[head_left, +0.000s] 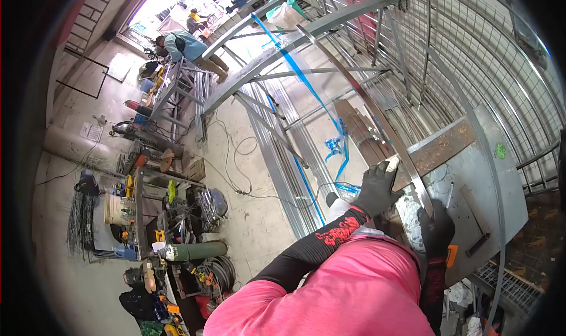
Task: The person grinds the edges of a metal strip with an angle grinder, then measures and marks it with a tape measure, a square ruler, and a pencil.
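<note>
A long, narrow metal bar (381,115) slants from the upper middle down to the workbench. My right hand (437,228), in a dark glove, is closed around its near end. Beside the bar, my gloved left hand (380,188) has its fingers apart, with a pale fingertip area right at the bar's edge. Under the bar lies a rusty flat steel plate (445,150) along the edge of the grey metal workbench (501,185). A thin pen-like stick (450,194) and a short dark piece (478,245) rest on the bench near my right hand.
Curved steel grating (489,70) rises at the right. A grey steel frame (259,67) with blue tape spans the top middle. Long metal profiles (274,153) and a cable (227,171) lie on the floor. A green gas cylinder (194,251) is at left; a person (186,46) bends over beyond.
</note>
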`<state>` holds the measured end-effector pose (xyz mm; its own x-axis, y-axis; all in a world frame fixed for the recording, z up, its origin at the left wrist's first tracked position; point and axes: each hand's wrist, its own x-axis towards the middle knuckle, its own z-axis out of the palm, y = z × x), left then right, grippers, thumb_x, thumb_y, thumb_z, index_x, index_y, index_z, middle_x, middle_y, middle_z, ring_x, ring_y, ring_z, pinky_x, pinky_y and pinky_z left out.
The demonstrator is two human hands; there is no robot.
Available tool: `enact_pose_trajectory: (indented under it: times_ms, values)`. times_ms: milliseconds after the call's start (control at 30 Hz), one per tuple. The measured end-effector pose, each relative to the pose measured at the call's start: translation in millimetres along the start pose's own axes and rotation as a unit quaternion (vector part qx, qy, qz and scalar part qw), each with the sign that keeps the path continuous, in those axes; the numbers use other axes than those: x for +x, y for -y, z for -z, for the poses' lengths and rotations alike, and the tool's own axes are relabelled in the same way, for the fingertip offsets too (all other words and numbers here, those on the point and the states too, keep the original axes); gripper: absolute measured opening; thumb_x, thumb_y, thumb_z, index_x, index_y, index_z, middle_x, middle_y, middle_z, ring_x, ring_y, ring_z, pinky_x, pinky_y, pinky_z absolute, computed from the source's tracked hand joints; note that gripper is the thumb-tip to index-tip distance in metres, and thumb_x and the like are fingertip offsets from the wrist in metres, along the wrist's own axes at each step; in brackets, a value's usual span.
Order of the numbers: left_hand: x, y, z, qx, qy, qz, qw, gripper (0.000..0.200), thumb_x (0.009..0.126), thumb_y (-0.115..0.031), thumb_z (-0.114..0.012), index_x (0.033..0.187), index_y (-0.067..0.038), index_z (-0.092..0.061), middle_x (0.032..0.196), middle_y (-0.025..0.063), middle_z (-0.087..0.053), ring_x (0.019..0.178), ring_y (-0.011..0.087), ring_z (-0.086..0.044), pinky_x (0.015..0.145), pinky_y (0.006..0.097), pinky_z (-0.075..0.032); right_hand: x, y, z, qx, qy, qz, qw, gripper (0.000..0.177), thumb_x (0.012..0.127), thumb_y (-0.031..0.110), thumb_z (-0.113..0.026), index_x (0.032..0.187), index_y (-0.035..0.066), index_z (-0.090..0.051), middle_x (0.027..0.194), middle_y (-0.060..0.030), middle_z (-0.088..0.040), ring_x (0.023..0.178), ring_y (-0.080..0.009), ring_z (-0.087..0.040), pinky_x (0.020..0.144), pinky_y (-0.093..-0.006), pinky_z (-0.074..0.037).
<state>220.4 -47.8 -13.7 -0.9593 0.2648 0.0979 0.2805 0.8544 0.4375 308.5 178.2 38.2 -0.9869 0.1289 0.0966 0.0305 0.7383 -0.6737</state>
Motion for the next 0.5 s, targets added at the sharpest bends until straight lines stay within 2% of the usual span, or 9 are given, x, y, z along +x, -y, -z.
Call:
enact_pose_trajectory:
  times_ms: [133, 200, 233, 300, 333, 367, 433, 467, 500]
  values:
    - [2, -2, 12, -0.031, -0.007, -0.015, 0.999, 0.09, 0.081, -0.051, -0.085, 0.152, -0.004, -0.056, 0.152, 0.0285, -0.053, 0.134, 0.0476, -0.055, 0.118, 0.0571, -0.041, 8, -6, -3, -0.028, -0.018, 0.049, 0.998, 0.028, 0.089, 0.026, -0.078, 0.108, 0.006, -0.07, 0.084, -0.0192, -0.07, 0.077, -0.041, -0.07, 0.066, -0.0509, -0.052]
    - [5, -1, 22, -0.058, -0.008, -0.021, 0.998, 0.087, 0.084, -0.05, -0.083, 0.152, -0.004, -0.056, 0.147, 0.0289, -0.056, 0.132, 0.0478, -0.056, 0.116, 0.0568, -0.042, 9, -1, 11, 0.02, 0.088, 0.0, 0.996, 0.037, 0.089, 0.024, -0.079, 0.12, 0.005, -0.07, 0.101, -0.0202, -0.074, 0.092, -0.0415, -0.072, 0.079, -0.0474, -0.057]
    - [7, -2, 30, -0.085, -0.004, -0.029, 0.996, 0.084, 0.086, -0.049, -0.081, 0.152, -0.003, -0.055, 0.141, 0.0293, -0.06, 0.13, 0.0479, -0.058, 0.113, 0.0565, -0.043, 9, -5, 10, 0.019, 0.09, 0.001, 0.996, 0.037, 0.089, 0.024, -0.079, 0.12, 0.005, -0.07, 0.101, -0.0202, -0.074, 0.092, -0.0415, -0.072, 0.079, -0.0474, -0.057]
    - [4, 4, 56, -0.149, 0.003, 0.024, 0.988, 0.079, 0.089, -0.047, -0.079, 0.15, -0.002, -0.057, 0.142, 0.0276, -0.061, 0.131, 0.0461, -0.059, 0.114, 0.0526, -0.045, 7, -19, 6, -0.048, -0.068, 0.126, 0.988, 0.05, 0.091, 0.023, -0.079, 0.133, 0.001, -0.066, 0.125, -0.0218, -0.072, 0.115, -0.0427, -0.069, 0.099, -0.0444, -0.056]
    - [2, 5, 63, -0.211, 0.012, 0.076, 0.974, 0.073, 0.092, -0.045, -0.078, 0.148, -0.001, -0.059, 0.142, 0.0259, -0.063, 0.132, 0.0443, -0.06, 0.114, 0.0488, -0.047, 6, -15, 21, -0.025, -0.008, 0.052, 0.998, 0.057, 0.095, 0.018, -0.076, 0.146, -0.001, -0.059, 0.146, -0.0208, -0.064, 0.138, -0.0392, -0.059, 0.116, -0.0448, -0.047]
    - [-5, 14, 53, -0.171, -0.143, 0.009, 0.975, 0.057, 0.098, -0.037, -0.073, 0.141, 0.0, -0.064, 0.135, 0.0227, -0.067, 0.128, 0.0399, -0.064, 0.109, 0.0445, -0.05, 4, -17, 27, -0.027, -0.008, 0.048, 0.998, 0.057, 0.095, 0.018, -0.076, 0.146, -0.001, -0.059, 0.146, -0.0208, -0.064, 0.138, -0.0392, -0.059, 0.116, -0.0448, -0.047]
    - [-15, 36, 48, -0.305, -0.153, 0.054, 0.938, 0.048, 0.099, -0.037, -0.07, 0.13, -0.001, -0.071, 0.129, 0.0278, -0.068, 0.126, 0.0436, -0.063, 0.109, 0.0484, -0.049, 2, -32, 36, 0.136, -0.084, 0.035, 0.986, 0.054, 0.1, 0.018, -0.071, 0.149, -0.001, -0.058, 0.154, -0.0172, -0.06, 0.144, -0.0321, -0.056, 0.12, -0.0451, -0.044]
    - [-21, 48, 48, -0.344, -0.093, 0.107, 0.928, 0.038, 0.106, -0.029, -0.062, 0.13, -0.001, -0.072, 0.129, 0.025, -0.069, 0.127, 0.0417, -0.063, 0.11, 0.0467, -0.048, -3, -48, 39, 0.255, -0.075, 0.045, 0.963, 0.057, 0.108, 0.019, -0.058, 0.16, 0.0, -0.047, 0.164, -0.0151, -0.051, 0.152, -0.0297, -0.049, 0.127, -0.0468, -0.038]
    - [-24, 61, 54, -0.309, -0.107, 0.014, 0.945, 0.037, 0.111, -0.023, -0.053, 0.139, -0.003, -0.067, 0.135, 0.0227, -0.068, 0.125, 0.0413, -0.063, 0.109, 0.0463, -0.048, -1, -52, 42, 0.254, -0.073, 0.042, 0.964, 0.057, 0.108, 0.019, -0.058, 0.16, 0.0, -0.047, 0.164, -0.0151, -0.051, 0.152, -0.0297, -0.049, 0.127, -0.0468, -0.038]
